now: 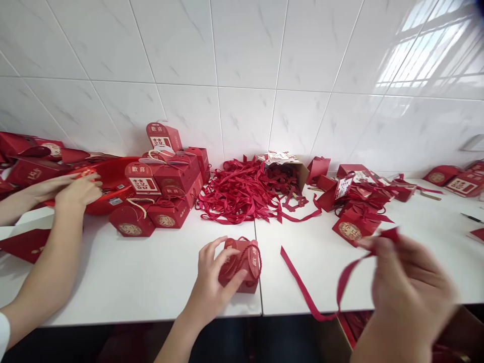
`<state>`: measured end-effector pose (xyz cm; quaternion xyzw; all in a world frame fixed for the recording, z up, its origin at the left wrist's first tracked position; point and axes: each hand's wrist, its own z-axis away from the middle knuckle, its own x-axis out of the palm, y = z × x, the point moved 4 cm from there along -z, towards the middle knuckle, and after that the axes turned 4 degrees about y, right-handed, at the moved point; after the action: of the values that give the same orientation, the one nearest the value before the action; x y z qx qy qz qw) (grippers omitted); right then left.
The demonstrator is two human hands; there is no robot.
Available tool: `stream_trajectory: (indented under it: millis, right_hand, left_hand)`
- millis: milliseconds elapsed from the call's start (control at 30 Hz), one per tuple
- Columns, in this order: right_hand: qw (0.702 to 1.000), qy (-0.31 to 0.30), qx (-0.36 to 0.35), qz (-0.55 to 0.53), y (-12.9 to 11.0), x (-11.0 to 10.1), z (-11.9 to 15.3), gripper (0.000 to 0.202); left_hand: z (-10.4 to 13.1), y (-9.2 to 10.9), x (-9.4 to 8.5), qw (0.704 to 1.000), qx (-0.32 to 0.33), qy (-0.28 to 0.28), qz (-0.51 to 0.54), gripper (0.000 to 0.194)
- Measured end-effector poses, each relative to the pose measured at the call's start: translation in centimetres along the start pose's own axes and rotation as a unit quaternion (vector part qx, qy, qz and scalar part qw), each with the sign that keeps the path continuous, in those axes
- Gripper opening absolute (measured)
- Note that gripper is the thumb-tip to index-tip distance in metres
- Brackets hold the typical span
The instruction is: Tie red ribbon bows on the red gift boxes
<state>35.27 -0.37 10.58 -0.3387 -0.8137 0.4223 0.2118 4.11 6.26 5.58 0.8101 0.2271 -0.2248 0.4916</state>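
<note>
A small red gift box (pixel 250 258) with a twisted red cord handle stands near the table's front edge. My left hand (pixel 212 285) grips it from the left, fingers over its top and thumb along the near side. Raised at the right, my right hand (pixel 406 287) pinches one end of a dark red ribbon (pixel 298 280). The ribbon's loose length drops past the table edge and runs back up onto the white tabletop. Slight blur covers the right hand. Just beyond it sits a red box with a gold emblem (pixel 350 230), tied with ribbon.
A pile of red ribbons (pixel 242 189) lies against the tiled wall. An open carton (pixel 300 171) stands beside it. Stacked gift boxes (pixel 172 176) are left of centre. At the far left, a co-worker's hands (pixel 77 191) are at a red plastic basket (pixel 109 201). More boxes lie right.
</note>
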Motion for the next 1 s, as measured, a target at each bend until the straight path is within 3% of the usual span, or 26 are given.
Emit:
stream_trajectory:
  millis: [67,167,300,367,533,733,1000]
  right_hand:
    - [0.995,-0.102,0.011,0.011,-0.3,2.9,1.0,0.02]
    - [0.957,-0.286,0.044,0.008,-0.1,7.2,2.5,0.017]
    - [0.9,-0.41,0.145,-0.017,1.3,10.7,4.6,0.025]
    - [0.872,-0.452,0.185,-0.033,1.9,11.8,5.6,0.028]
    - [0.859,-0.465,0.209,-0.05,2.3,13.0,6.4,0.029]
    - [0.861,-0.469,0.197,-0.025,1.9,13.1,6.1,0.03]
    - [0.859,-0.471,0.197,-0.032,1.9,13.5,6.4,0.028]
  left_hand:
    - [0.0,0.9,0.2,0.998,0.037,0.005,-0.053,0.021]
    - [0.4,1.1,-0.1,0.998,0.056,0.016,-0.035,0.015]
    - [1.4,1.6,-1.1,0.988,0.118,-0.048,0.083,0.019]
    - [1.2,1.7,-1.3,0.989,0.115,-0.046,0.082,0.017]
    - [-0.6,0.9,-0.3,1.0,0.018,0.015,-0.014,0.017]
    - [-2.1,1.2,0.8,0.998,0.045,-0.003,-0.044,0.024]
    - [-2.1,1.4,1.4,0.996,0.047,-0.041,-0.062,0.022]
